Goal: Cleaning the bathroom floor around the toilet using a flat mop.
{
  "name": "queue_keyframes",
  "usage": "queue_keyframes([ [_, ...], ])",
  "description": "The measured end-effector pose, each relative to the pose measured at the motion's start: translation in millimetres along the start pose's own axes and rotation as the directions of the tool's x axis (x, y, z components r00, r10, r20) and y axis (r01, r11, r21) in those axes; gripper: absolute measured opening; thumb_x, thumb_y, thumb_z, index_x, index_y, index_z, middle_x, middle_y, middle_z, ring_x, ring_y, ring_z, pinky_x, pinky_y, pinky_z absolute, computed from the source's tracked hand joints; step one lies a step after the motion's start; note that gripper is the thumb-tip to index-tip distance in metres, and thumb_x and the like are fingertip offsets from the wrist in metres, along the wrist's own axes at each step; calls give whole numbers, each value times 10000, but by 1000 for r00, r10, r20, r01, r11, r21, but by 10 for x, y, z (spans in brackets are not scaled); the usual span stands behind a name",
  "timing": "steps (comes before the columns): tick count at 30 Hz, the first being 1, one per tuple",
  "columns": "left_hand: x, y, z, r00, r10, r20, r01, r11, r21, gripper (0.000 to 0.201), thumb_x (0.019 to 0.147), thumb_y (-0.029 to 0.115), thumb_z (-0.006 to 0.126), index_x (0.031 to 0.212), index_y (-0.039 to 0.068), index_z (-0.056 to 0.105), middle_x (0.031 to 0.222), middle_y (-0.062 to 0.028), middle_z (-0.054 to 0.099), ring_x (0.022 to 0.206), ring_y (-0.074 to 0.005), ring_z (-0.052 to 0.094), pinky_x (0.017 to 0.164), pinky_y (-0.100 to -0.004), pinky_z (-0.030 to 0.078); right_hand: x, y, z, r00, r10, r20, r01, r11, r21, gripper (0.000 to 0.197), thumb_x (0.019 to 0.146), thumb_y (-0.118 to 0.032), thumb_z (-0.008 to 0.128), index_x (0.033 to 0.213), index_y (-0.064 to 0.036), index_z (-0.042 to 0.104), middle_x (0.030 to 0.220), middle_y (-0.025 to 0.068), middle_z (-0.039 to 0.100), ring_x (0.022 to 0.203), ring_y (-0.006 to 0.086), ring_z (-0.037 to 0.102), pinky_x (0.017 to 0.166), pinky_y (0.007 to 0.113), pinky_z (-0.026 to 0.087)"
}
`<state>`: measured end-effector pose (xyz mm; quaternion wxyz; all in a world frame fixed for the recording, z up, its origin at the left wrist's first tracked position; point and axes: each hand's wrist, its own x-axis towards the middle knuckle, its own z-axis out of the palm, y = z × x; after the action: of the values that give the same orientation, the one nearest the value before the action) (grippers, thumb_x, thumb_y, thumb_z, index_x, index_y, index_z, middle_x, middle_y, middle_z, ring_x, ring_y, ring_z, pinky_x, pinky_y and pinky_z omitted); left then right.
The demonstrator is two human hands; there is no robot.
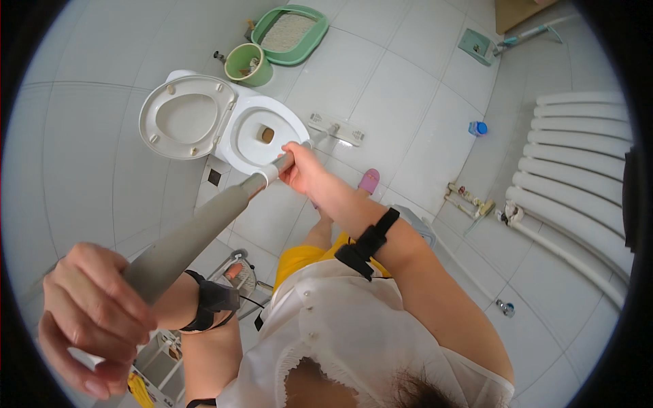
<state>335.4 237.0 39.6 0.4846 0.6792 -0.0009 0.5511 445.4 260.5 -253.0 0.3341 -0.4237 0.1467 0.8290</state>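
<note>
A flat mop reaches diagonally across the head view, its grey handle [197, 231] coming up close at the lower left. Its white, flat head [350, 133] lies on the tiled floor just right of the toilet [294, 122]. At the handle's top end my left hand [95, 313] is closed, fingers curled over the grey grip. Farther down the pole, my right hand [299, 170] is wrapped around it near a white collar [269, 173]. The toilet's seat and lid [151, 122] are raised, and brownish matter shows in the bowl's bottom.
Behind the toilet stand a light green bin [263, 73] and a green litter tray [313, 39]. A blue-capped bottle [479, 128] and a green dustpan [476, 46] are along the right wall. White radiator [575, 163] and pipes run there. A rack [238, 258] stands lower left.
</note>
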Motion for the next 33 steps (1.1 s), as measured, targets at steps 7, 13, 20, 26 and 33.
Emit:
queue_keyframes([
  [7, 6, -268, 99, 982, -173, -70, 187, 901, 392, 158, 692, 56, 578, 819, 74, 486, 428, 31, 428, 329, -55, 412, 319, -159, 333, 271, -232, -6, 1000, 25, 16, -23, 992, -126, 167, 761, -201, 449, 851, -63, 419, 802, 61, 493, 710, 160, 510, 644, 296, 467],
  [13, 137, -287, -15, 944, -145, -295, 244, 910, 336, 207, 712, 22, 439, 918, -4, 441, 424, 30, 399, 319, -57, 362, 296, -182, 337, 222, -210, -114, 984, 174, 26, -169, 977, -127, 133, 762, -166, 433, 814, -47, 409, 752, 73, 497, 648, 167, 520, 622, 301, 469],
  [20, 415, -290, 61, 974, -90, -210, 177, 878, 445, 300, 685, 28, 436, 984, 17, 412, 450, 14, 405, 333, -73, 365, 313, -174, 341, 50, -509, 139, 989, 131, 75, -119, 983, -141, 126, 762, -176, 455, 791, -63, 409, 721, 44, 477, 625, 152, 499, 599, 286, 459],
  [26, 685, -556, -62, 983, -134, -122, 180, 808, 561, 337, 668, 39, 452, 1001, 30, 403, 499, 19, 400, 363, -67, 366, 348, -181, 328, 429, -917, 505, 959, 179, 218, -126, 963, -239, 259, 823, -330, 385, 747, -82, 400, 683, 33, 461, 596, 157, 480, 575, 304, 450],
  [33, 865, -960, -784, 950, -85, -299, 247, 791, 560, 361, 673, 23, 460, 1013, -83, 404, 521, -45, 418, 394, -96, 365, 362, -229, 317, 521, -1374, 931, 888, 336, 313, -78, 782, -618, 361, 834, -396, 385, 878, -47, 469, 725, 70, 497, 622, 175, 515, 590, 308, 463],
])
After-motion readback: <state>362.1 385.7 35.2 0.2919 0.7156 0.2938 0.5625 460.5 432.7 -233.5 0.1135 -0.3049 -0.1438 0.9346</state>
